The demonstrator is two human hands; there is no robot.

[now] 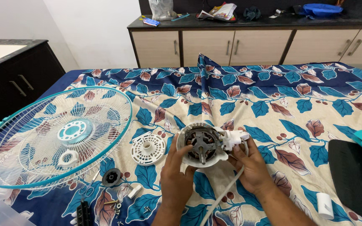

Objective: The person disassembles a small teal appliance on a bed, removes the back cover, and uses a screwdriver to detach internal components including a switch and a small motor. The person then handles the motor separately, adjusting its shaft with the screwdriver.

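Head view looks down on my two hands over the near middle of a bed spread with a blue-and-cream leaf-print sheet (273,104). Both hold a fan motor (202,144), its white housing open so the copper windings and the shaft face me. Left hand (176,175) has its grip closed around the housing's lower left side, thumb up along the rim. Right hand (252,165) has its grip closed on the motor's right side, fingers beneath the white switch block (235,137) that sticks out there. A white cord (225,194) runs down from the motor between my wrists.

Just left of the motor lies a round white slotted cover (148,148). Farther left, at the bed's left edge, rests the teal-rimmed wire fan guard (55,136). Near the bed's front edge lie a small black round cap (111,177) and a few loose screws (115,204). A white cylinder (325,205) sits toward the right front.
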